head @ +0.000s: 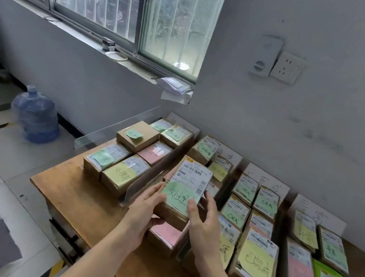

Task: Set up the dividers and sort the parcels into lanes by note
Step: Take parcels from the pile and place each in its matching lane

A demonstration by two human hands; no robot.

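One green-noted parcel (189, 187) is hovering above the table (84, 197) at frame centre, the left hand (146, 208) and right hand (203, 219) clamping fingers (190, 206) round it.

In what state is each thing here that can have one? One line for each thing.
left hand: grips the green-note parcel
right hand: grips the same parcel
green-note parcel: held tilted, label up
clear divider: standing upright between two lanes
water jug: upright on the floor
wall socket: nothing plugged in

Bare tabletop (84, 199) near left; upright clear divider (145, 180), packed parcels (255, 259) beyond.
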